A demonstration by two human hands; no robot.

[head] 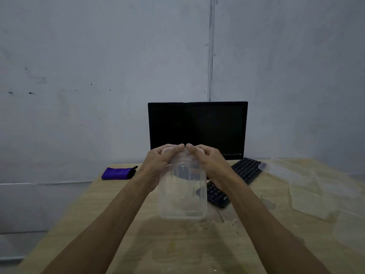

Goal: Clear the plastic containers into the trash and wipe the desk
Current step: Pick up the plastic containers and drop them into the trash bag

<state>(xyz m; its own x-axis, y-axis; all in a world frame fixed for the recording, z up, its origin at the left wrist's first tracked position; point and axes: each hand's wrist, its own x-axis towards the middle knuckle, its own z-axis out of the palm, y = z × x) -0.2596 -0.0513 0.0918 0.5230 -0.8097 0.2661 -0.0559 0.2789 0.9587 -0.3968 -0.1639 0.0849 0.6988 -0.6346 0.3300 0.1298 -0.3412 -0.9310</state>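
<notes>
We see the left hand [161, 158] and right hand [205, 159], each grip curled round the far rim of a clear container [182, 191] held above the bench [177, 246], before the monitor [197, 127]. We judge it light, thin, flexible and slippery, best held by its stiffer rim.

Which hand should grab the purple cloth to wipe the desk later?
Probably the left hand. The purple cloth lies on its side of the desk. The right hand is nearer the keyboard. Both now hold the clear container.
</notes>
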